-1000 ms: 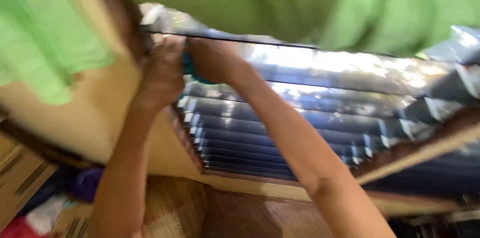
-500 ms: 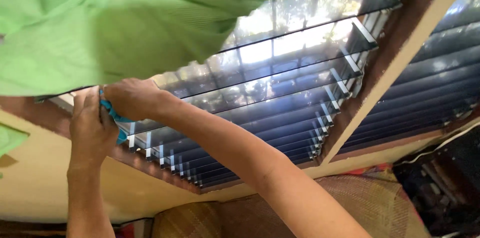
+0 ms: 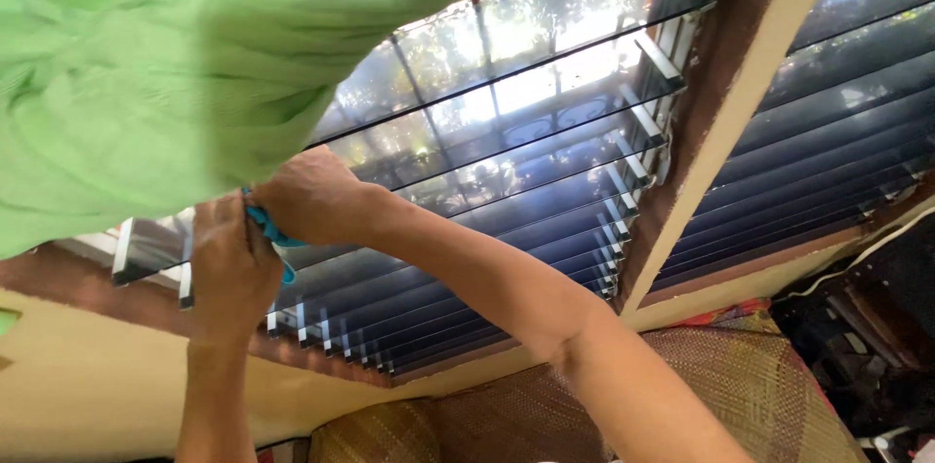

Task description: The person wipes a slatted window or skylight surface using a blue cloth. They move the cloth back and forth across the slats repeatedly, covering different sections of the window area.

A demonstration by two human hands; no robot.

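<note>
Two hands meet at the left end of the louvre window (image 3: 545, 112), both closed on one teal cloth (image 3: 265, 225). My left hand (image 3: 229, 263) is raised from below with its fingers folded over the cloth, pressing it against the near side of a glass slat (image 3: 146, 244). My right hand (image 3: 312, 195) reaches across from the right, forearm running down to the lower right, and its fingers are curled shut on the same cloth from above. Only a thin strip of the cloth shows, in the gap between the two hands and just under the right knuckles; the rest is hidden inside the grip.

Position of the cloth: at the slat's left end, close to the metal slat clips (image 3: 312, 327) on the left frame, just below the edge of the green curtain (image 3: 146, 64). The curtain hangs over the upper left of the window and covers the top slats there.

Slats are tilted open, dark and reflective. A brown wooden post (image 3: 721, 122) separates this window from a second louvre panel (image 3: 828, 122) on the right. A woven seat back (image 3: 740, 375) lies below the sill, under my right forearm.
</note>
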